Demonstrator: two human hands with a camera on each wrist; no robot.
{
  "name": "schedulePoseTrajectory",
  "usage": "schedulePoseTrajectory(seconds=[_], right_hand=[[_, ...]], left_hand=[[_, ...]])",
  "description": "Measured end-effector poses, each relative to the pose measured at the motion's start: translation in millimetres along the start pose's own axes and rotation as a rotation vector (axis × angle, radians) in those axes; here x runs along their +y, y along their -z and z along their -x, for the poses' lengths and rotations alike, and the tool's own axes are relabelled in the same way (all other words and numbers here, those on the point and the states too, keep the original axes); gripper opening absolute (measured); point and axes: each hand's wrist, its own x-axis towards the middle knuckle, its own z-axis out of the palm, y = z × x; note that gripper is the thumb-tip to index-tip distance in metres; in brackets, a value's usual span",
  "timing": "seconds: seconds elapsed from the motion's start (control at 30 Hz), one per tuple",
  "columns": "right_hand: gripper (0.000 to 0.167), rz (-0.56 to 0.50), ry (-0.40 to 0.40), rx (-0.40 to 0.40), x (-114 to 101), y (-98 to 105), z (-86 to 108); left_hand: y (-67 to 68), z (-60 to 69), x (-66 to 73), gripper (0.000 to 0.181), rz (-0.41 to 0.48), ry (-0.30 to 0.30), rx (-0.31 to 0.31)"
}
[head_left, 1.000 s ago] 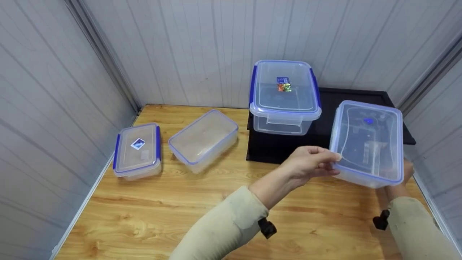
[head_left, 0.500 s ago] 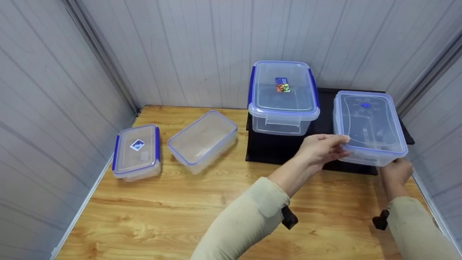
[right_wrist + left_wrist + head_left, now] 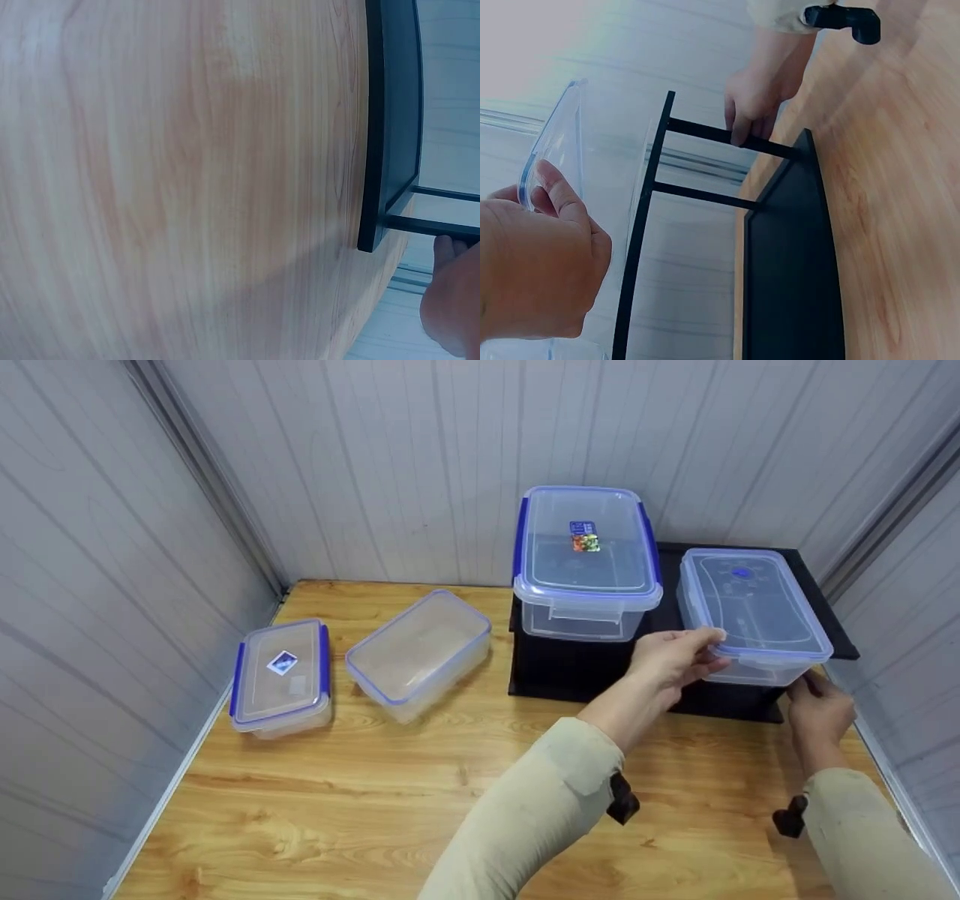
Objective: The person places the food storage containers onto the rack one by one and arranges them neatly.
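Observation:
My left hand pinches the front left corner of a clear lidded food container with a blue rim and a small blue mark on its lid. The container lies over the right half of a black two-tier rack. In the left wrist view, the thumb lies along the container's rim. My right hand holds the rack's front right post; in the right wrist view only part of that hand shows at the edge.
A bigger clear container with blue side clips stands on the rack's left half. On the wooden table sit a lidded container with blue clips and a blue-rimmed container. Grey panel walls enclose the sides and back.
My left hand has moved the container back and slightly left, onto the rack. My right hand, earlier partly hidden behind the container, now shows at the post.

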Motion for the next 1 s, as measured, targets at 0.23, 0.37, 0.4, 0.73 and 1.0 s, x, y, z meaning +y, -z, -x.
schedulePoseTrajectory(seconds=[0.23,0.37,0.4,0.73,1.0], right_hand=[[0.055,-0.026,-0.064,-0.046,-2.3,2.0,-0.4],[0.055,-0.064,-0.072,-0.075,-2.7,3.7,0.0],[0.055,-0.067,-0.071,-0.076,-2.8,3.9,-0.1],[0.056,-0.03,-0.096,-0.103,-4.1,3.9,2.1],[0.057,-0.006,-0.093,-0.103,-3.1,4.0,0.5]], left_hand=[[-7.6,-7.2,2.0,0.016,0.006,-0.014,0.048],[-12.1,-12.0,3.2,0.017,0.055,-0.03,0.076],[-12.8,-12.9,3.3,0.017,0.065,-0.033,0.083],[-17.6,-14.0,5.0,0.025,0.142,-0.1,0.176],[-21.1,-11.1,1.9,0.025,0.163,-0.139,0.174]])
